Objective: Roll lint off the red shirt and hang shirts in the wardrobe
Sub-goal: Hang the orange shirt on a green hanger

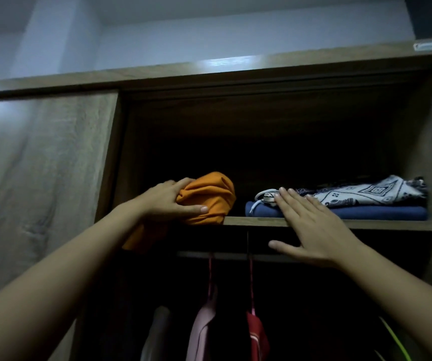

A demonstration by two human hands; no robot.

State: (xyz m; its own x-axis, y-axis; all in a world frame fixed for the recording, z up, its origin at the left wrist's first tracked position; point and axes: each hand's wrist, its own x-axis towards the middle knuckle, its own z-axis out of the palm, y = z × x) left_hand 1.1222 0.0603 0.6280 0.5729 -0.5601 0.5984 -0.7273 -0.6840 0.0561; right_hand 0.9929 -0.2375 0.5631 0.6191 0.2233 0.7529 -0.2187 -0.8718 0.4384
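The red shirt (258, 334) hangs from the rail (196, 254) below, so my left hand (168, 201), fingers curled round the bunched orange garment (209, 196) overhanging the shelf (256, 221) lip, should push it into the gap beside the blue stack (340, 212), where my right hand (314, 230) is flat, straight-fingered and empty.

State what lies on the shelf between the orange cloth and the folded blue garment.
Nothing: the head view shows only a bare strip of shelf between the orange cloth and the folded blue garment.
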